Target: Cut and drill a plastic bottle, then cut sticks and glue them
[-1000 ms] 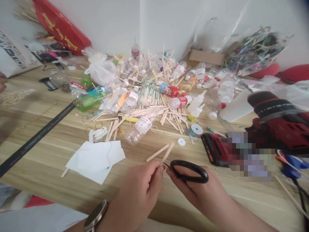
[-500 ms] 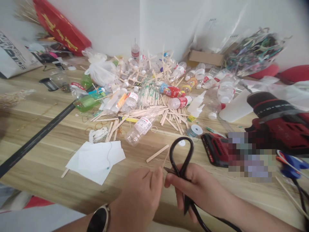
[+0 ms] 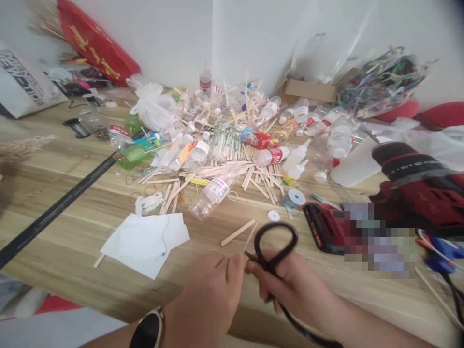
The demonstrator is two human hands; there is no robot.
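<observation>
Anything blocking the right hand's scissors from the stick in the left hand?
Nothing visible. The scissors in the right hand have their tip right beside the stick pinched in the left hand; contact is unclear. A loose piece lies beyond, clear.

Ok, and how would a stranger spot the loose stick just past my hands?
On the table, find the heap of bottles and sticks. Between it and your left hand lies one flat, pale stick. It lies alone, unlike the heaped sticks or the one in that hand.
</observation>
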